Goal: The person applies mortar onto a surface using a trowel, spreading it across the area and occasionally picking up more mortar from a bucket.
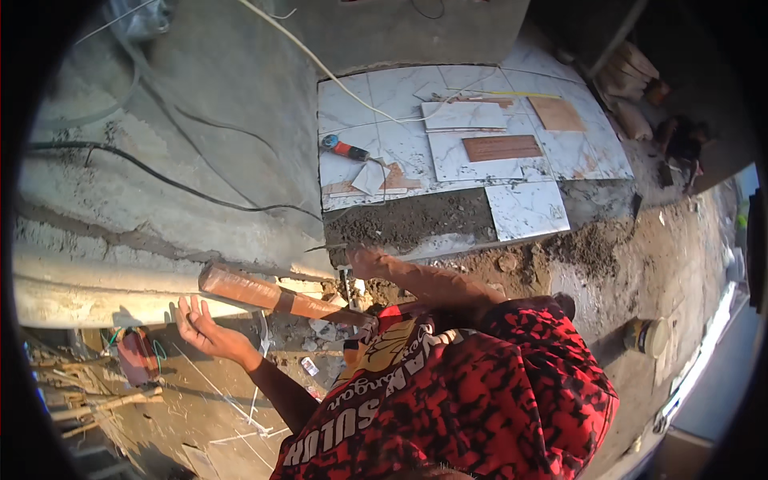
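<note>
My left hand (206,330) is out to the left with its palm turned up and its fingers apart, holding nothing. Just beyond it lies a long brown shaft (248,288) with a shiny surface and a dark band, slanting toward my shirt. My right hand (365,262) is closed near the wall corner, at the edge of the dark mortar bed. From its left side sticks a thin, pointed tool (326,247), perhaps a trowel seen edge-on. The grip is hidden by my fingers. Ahead, a white marbled tile (528,211) overlaps the mortar (416,222).
Beyond are laid marbled tiles (584,120), loose tiles (464,117), a brown board (502,148) and a red-and-black power tool (352,150). A black cable (200,196) hangs along the grey wall. A bucket (650,338) stands right; wooden scraps (104,404) lie lower left.
</note>
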Action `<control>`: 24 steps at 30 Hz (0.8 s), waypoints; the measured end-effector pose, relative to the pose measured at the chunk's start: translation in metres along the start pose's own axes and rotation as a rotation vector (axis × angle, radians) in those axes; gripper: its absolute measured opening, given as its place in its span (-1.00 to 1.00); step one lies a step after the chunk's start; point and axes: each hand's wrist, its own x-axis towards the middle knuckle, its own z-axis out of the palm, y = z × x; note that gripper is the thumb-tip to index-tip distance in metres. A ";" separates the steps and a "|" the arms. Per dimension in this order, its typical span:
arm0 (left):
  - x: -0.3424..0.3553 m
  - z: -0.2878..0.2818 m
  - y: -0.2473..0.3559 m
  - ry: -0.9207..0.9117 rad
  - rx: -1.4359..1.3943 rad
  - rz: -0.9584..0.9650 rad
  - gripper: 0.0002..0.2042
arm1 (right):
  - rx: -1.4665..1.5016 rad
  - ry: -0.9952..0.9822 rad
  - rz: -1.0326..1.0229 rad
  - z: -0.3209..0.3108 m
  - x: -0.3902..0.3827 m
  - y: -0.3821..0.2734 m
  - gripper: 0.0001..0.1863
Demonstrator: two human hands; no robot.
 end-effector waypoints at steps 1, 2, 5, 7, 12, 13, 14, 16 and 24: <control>0.020 -0.037 0.004 0.025 0.109 0.047 -0.65 | 0.061 0.005 0.013 -0.043 -0.013 -0.023 -0.63; 0.034 -0.060 0.012 0.024 0.155 0.094 -0.64 | 0.397 -0.126 0.054 -0.099 -0.009 -0.023 -0.66; 0.048 -0.053 0.010 -0.065 0.208 0.125 -0.63 | 0.785 -0.594 0.613 -0.181 -0.072 0.068 -0.69; 0.046 -0.033 0.011 -0.129 0.186 0.141 -0.63 | 0.701 -0.450 0.841 -0.160 -0.180 0.135 -0.72; 0.054 -0.029 0.010 -0.137 0.280 0.187 -0.63 | 0.359 -0.481 1.394 -0.186 -0.386 0.255 -0.72; 0.043 -0.015 -0.001 -0.111 0.265 0.196 -0.63 | 0.153 -0.407 1.435 -0.186 -0.499 0.299 -0.69; 0.069 -0.035 0.034 -0.070 0.432 0.396 -0.62 | 0.446 -0.484 1.455 -0.183 -0.425 0.275 -0.66; 0.069 -0.016 0.017 -0.030 0.375 0.359 -0.61 | 0.310 0.196 1.516 -0.170 -0.563 0.297 -0.61; 0.079 0.046 0.009 0.178 0.525 0.428 -0.44 | 0.825 0.434 1.755 -0.149 -0.665 0.280 -0.88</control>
